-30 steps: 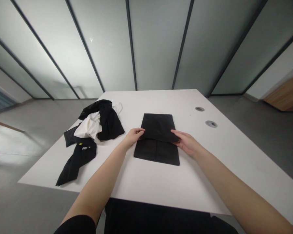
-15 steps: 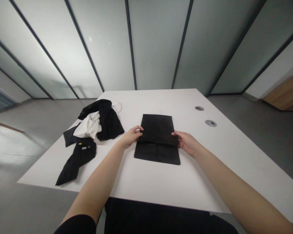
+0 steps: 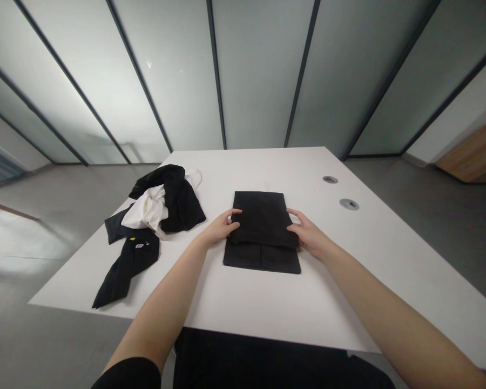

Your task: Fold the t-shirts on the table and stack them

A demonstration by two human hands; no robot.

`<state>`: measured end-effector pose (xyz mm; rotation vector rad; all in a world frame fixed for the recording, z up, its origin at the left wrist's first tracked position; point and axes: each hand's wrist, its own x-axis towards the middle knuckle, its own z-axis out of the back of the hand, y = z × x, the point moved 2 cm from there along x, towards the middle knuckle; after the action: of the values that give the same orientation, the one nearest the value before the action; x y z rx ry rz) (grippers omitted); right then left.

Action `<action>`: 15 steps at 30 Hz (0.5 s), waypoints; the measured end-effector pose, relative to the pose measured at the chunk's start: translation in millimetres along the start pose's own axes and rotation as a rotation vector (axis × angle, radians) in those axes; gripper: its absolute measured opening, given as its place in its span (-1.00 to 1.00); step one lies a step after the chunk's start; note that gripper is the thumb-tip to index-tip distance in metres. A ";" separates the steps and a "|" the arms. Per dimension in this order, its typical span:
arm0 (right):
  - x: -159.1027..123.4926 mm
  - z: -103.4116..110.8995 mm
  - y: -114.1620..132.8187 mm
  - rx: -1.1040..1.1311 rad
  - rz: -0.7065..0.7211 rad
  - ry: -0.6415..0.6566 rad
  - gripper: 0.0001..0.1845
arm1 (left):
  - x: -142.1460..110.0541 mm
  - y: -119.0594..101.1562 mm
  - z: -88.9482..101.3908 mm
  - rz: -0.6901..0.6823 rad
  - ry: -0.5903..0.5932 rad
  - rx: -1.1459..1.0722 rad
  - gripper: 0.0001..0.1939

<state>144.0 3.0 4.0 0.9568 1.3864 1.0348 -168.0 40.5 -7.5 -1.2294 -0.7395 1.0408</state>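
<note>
Folded black cloth garment lies flat mid-table on white rectangular tabletop, top layer over lower part w/ centre seam. L hand and R hand rest at its side edges, fingers slightly apart, not clearly clamped. Risk: loose hold lets top layer slide or skew; crumpled black-and-white clothes pile just left could snag a drifting edge.
</note>
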 end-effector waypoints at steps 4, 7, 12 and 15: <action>-1.3 3.8 2.8 0.001 -0.002 0.099 0.00 | -8.0 -7.4 4.8 0.040 0.179 -0.023 -0.33; -3.7 5.4 5.4 -0.048 -0.007 0.141 -0.18 | -7.9 -9.2 6.0 0.056 0.206 0.004 -0.34; 2.2 6.0 -0.7 -0.157 0.078 0.088 -0.39 | -5.0 -8.3 3.6 0.129 0.030 0.064 -0.39; 7.7 4.8 -7.6 -0.143 0.142 0.077 -0.36 | -5.9 -8.4 -1.6 0.161 -0.026 0.011 -0.37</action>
<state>148.3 8.5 -5.5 0.9280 1.3017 1.2715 -166.9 34.4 0.8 -1.2836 -0.6615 1.1924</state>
